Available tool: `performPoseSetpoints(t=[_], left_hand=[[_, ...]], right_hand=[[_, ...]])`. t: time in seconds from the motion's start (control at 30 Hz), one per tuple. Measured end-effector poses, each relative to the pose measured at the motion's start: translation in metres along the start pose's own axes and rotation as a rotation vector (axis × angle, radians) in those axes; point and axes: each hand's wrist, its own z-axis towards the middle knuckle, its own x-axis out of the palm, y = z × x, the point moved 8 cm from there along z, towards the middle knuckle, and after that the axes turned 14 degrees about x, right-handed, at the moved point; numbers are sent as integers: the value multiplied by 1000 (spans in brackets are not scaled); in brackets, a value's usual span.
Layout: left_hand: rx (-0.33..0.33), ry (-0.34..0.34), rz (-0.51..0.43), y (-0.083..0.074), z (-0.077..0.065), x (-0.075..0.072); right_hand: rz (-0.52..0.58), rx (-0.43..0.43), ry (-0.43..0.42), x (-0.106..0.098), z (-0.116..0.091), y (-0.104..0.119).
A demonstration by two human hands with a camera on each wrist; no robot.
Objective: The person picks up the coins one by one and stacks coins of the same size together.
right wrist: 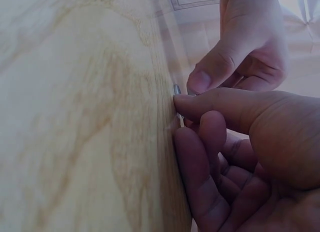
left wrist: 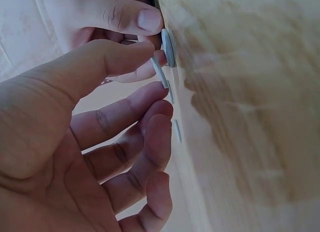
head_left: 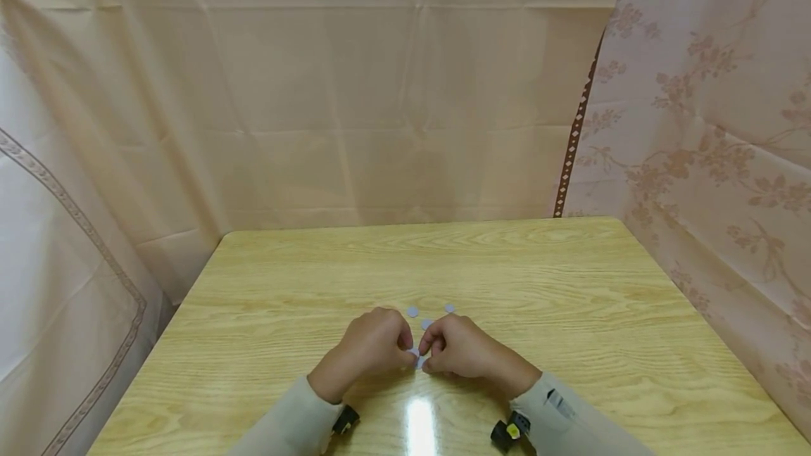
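My left hand [head_left: 374,343] pinches a thin pale grey round disc [left wrist: 159,73] between thumb and forefinger, tilted just above the table; its other fingers curl loosely. Close beside it, my right hand [head_left: 469,349] has its thumb and a finger at opposite edges of another grey disc [left wrist: 168,48], low at the tabletop. The right wrist view shows only a thin edge of that disc, between the fingertips. Beyond the hands lie more flat grey discs, one on the left [head_left: 413,312], one in the middle [head_left: 426,324] and one on the right [head_left: 449,308].
The wood-grain table [head_left: 538,273] extends around both hands. A beige curtain [head_left: 380,104] hangs behind its far edge, with a flowered curtain [head_left: 709,125] along the right and a pale cloth [head_left: 51,266] on the left. Light glares off the near tabletop.
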Motion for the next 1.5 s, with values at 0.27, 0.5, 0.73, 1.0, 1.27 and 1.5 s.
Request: performPoseSetpoints(t=[0.27, 0.5, 0.73, 1.0, 1.27, 1.5], left_hand=[[-9, 22, -7, -2, 0, 3], [5, 28, -25, -4, 0, 6], [14, 32, -66, -3, 0, 8], [-19, 44, -81, 4, -4, 3], [-18, 44, -52, 4, -7, 4], [-40, 37, -42, 6, -16, 0]], right_hand=[[12, 10, -2, 0, 0, -1], [22, 22, 3, 0, 1, -2], [21, 18, 4, 0, 0, -1], [4, 4, -6, -1, 0, 0], [-35, -21, -34, 3, -1, 7], [-79, -46, -58, 10, 1, 17]])
